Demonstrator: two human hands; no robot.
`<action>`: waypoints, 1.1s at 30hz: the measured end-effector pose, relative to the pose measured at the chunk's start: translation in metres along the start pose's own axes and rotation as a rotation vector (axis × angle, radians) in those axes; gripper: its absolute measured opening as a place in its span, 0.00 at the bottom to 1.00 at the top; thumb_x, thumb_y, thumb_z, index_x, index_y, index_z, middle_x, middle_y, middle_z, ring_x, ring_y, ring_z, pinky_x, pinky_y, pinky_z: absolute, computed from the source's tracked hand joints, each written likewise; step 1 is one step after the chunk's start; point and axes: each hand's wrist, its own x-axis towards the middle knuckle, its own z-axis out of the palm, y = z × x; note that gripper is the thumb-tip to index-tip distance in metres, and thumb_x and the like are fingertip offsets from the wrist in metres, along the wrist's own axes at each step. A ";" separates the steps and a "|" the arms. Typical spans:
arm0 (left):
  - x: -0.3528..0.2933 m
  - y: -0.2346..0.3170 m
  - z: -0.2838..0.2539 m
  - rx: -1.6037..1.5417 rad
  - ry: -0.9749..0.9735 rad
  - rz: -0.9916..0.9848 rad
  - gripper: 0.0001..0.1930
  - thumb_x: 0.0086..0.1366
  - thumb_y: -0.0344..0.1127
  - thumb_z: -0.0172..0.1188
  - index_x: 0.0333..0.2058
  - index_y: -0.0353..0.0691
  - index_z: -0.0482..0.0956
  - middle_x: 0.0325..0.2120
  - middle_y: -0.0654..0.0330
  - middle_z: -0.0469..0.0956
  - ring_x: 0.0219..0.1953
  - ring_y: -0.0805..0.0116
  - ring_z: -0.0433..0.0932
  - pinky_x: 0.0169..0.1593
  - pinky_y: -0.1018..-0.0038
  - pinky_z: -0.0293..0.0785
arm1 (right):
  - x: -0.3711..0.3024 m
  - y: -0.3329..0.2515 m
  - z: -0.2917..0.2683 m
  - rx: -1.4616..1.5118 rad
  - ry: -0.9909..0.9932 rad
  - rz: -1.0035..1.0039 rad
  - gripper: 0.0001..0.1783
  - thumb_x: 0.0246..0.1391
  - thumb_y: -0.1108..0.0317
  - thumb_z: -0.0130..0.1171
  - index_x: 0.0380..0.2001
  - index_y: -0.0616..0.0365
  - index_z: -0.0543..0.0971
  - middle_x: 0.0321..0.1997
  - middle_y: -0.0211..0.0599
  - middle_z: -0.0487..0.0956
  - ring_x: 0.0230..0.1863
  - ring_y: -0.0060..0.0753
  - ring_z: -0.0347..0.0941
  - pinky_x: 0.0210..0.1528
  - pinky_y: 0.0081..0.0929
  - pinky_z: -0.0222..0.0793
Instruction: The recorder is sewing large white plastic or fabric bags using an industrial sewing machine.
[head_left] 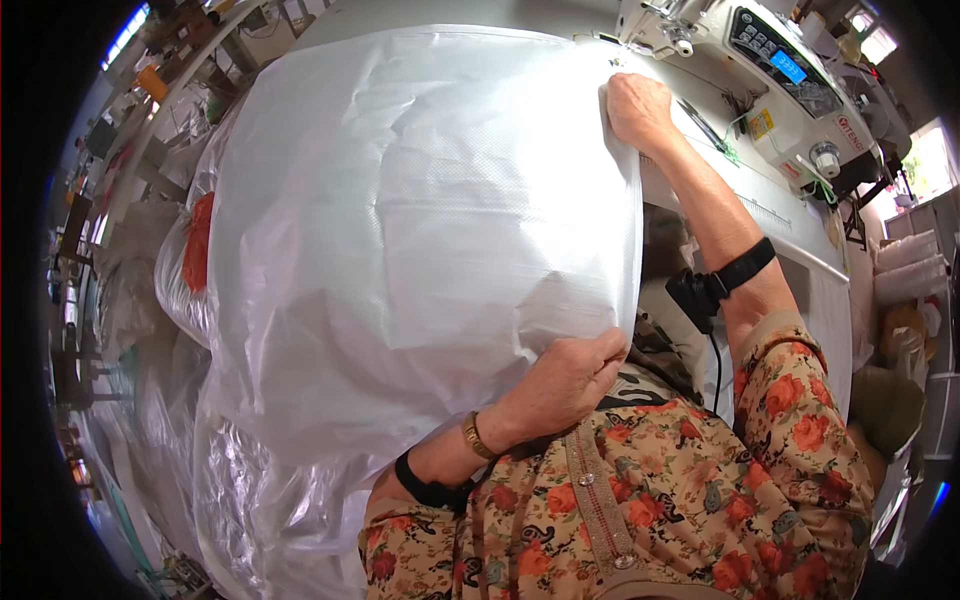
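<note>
A large white woven plastic sheet (450, 190) spreads across the sewing table and drapes down toward me. My left hand (572, 385) is closed on its near right edge, close to my body. Farther up that same edge, my right hand (638, 108) is closed on the sheet, just below the sewing machine's needle area. The edge between the two hands runs nearly straight. The white sewing machine (800, 110), with a lit control panel, stands at the far right beside my right forearm. What lies under the sheet is hidden.
Dark tweezers or a similar slim tool (703, 125) lie on the table by the machine, near green thread (733, 152). Clear plastic sheeting (240, 490) hangs in folds at the left, with a red-orange bundle (197, 243) beside it. White rolls (910, 265) stand at the right.
</note>
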 end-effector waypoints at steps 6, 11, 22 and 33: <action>0.003 0.004 0.000 0.026 -0.032 -0.014 0.05 0.66 0.27 0.51 0.33 0.32 0.67 0.22 0.41 0.70 0.27 0.42 0.73 0.31 0.60 0.68 | -0.007 0.014 0.008 0.133 0.043 -0.048 0.08 0.47 0.72 0.54 0.23 0.61 0.82 0.28 0.51 0.82 0.35 0.51 0.81 0.36 0.44 0.75; 0.002 0.002 0.003 0.009 -0.046 -0.012 0.03 0.66 0.26 0.51 0.35 0.32 0.70 0.19 0.53 0.69 0.21 0.66 0.67 0.30 0.72 0.67 | -0.012 0.017 0.006 0.161 -0.028 -0.024 0.09 0.49 0.71 0.54 0.26 0.60 0.83 0.29 0.50 0.82 0.35 0.50 0.81 0.38 0.43 0.75; 0.013 0.006 0.006 0.152 0.067 -0.038 0.04 0.65 0.27 0.53 0.35 0.32 0.71 0.19 0.50 0.71 0.19 0.59 0.70 0.28 0.69 0.68 | 0.004 0.002 0.007 0.020 -0.017 -0.038 0.09 0.48 0.72 0.55 0.27 0.59 0.84 0.31 0.47 0.83 0.36 0.45 0.82 0.38 0.38 0.76; 0.004 0.009 0.016 0.399 0.074 0.113 0.06 0.61 0.26 0.56 0.31 0.34 0.67 0.21 0.45 0.71 0.24 0.43 0.73 0.29 0.60 0.69 | -0.022 -0.008 -0.001 0.284 -0.081 0.186 0.07 0.43 0.73 0.56 0.25 0.59 0.83 0.30 0.48 0.83 0.36 0.48 0.82 0.39 0.41 0.72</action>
